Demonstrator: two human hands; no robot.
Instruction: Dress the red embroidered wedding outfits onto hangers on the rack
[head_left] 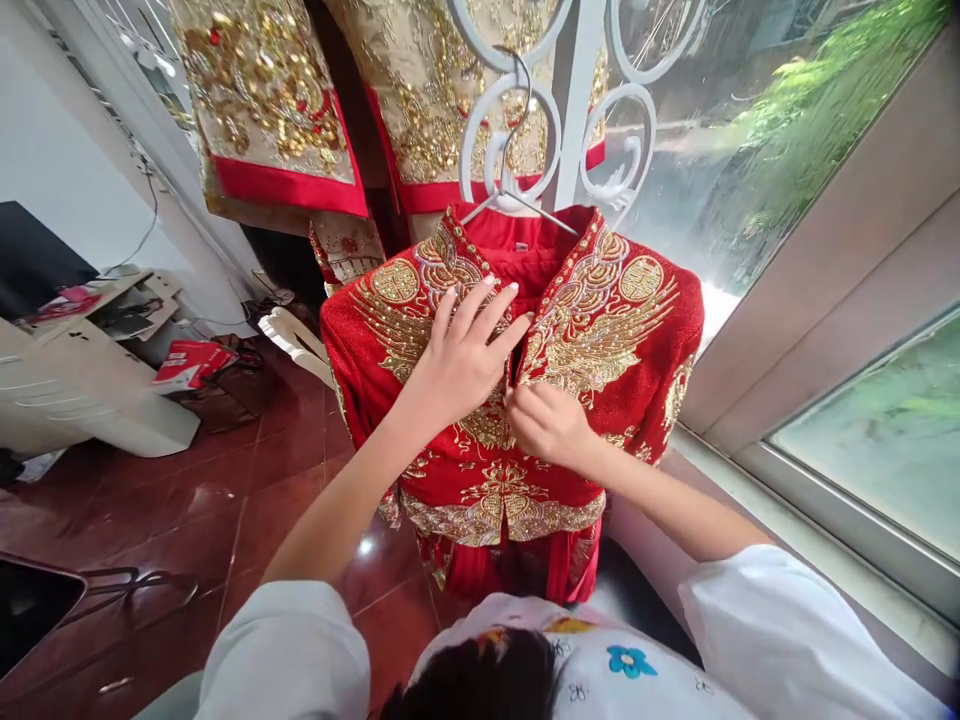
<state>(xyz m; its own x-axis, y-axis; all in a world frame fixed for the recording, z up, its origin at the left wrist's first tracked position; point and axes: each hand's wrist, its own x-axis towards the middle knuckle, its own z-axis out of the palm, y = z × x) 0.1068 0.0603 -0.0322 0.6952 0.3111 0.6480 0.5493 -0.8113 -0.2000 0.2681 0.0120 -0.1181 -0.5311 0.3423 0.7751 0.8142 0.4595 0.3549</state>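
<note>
A red jacket (622, 340) with heavy gold embroidery hangs on a white hanger (501, 190) from a white scrolled rack (581, 110). My left hand (461, 355) lies on the jacket's left front panel with its fingers stretched out and spread. Just below and to the right, my right hand (546, 420) is closed in a pinch on the jacket's front edge at the centre opening, where the two panels meet. What its fingertips grip is hidden by the hand itself.
Gold and red embroidered garments (270, 110) hang behind the jacket. A large window (787, 130) and its sill (810, 540) run along the right. On the left stand a white table (82, 390) with papers and a red booklet (191, 362), on a dark red tiled floor (195, 500).
</note>
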